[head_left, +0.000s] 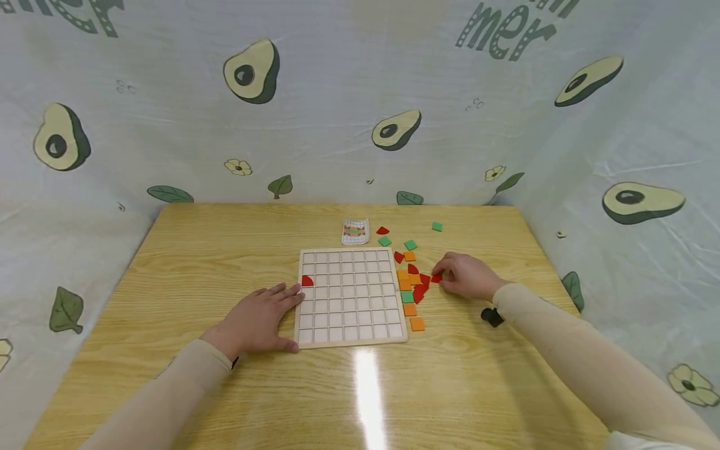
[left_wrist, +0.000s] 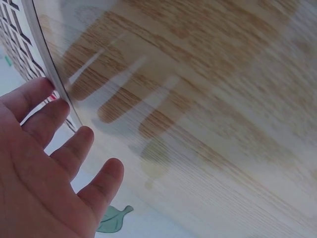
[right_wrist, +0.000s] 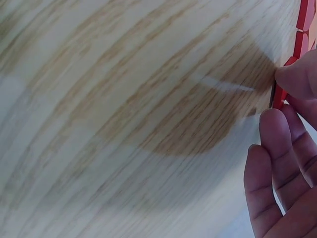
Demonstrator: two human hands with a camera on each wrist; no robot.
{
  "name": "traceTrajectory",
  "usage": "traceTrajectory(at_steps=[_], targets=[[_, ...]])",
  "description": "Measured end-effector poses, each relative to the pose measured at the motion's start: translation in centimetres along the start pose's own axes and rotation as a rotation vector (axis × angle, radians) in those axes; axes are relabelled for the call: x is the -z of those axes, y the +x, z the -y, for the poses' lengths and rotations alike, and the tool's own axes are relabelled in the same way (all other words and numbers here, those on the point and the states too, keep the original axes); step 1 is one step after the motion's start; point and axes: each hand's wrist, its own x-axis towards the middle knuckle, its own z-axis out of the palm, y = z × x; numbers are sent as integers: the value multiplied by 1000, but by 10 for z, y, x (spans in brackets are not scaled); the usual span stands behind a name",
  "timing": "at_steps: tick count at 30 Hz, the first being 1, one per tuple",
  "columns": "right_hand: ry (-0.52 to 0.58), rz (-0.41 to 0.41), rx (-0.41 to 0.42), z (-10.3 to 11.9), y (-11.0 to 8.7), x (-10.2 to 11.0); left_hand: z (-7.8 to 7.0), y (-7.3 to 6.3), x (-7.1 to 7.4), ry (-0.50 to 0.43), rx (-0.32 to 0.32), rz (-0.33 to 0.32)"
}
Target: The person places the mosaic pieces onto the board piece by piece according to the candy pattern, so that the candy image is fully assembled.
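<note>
A pale wooden grid board (head_left: 351, 297) lies on the table. One red quarter-circle tile (head_left: 307, 281) sits in a cell at its left side. My left hand (head_left: 261, 319) rests with spread fingers along the board's left edge; the left wrist view shows its fingertips (left_wrist: 59, 106) at the rim. Right of the board, my right hand (head_left: 467, 276) pinches a red tile (head_left: 436, 278) between thumb and fingers. In the right wrist view that red tile (right_wrist: 280, 94) is partly hidden by the thumb. Beside it lie more red tiles (head_left: 419, 292).
Orange squares (head_left: 410, 309) and green squares (head_left: 407, 297) lie scattered along the board's right side. Behind the board is a small printed pattern card (head_left: 355, 231). A green square (head_left: 437, 226) lies near the table's back edge, where a patterned cloth (head_left: 326, 125) hangs.
</note>
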Motion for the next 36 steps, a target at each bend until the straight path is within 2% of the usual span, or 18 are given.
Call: traceTrajectory(at_steps=[10, 16, 21, 30, 36], targets=[[-1, -41, 15, -2, -1, 5, -3, 0, 4, -1, 0, 14], [1, -50, 55, 13, 16, 12, -2, 1, 3, -1, 4, 20], [-11, -9, 126, 48, 51, 11, -1, -1, 2, 11, 6, 22], [9, 52, 297, 139, 123, -11, 1, -3, 4, -2, 3, 12], [4, 89, 335, 174, 148, -31, -1, -3, 6, -28, 0, 4]])
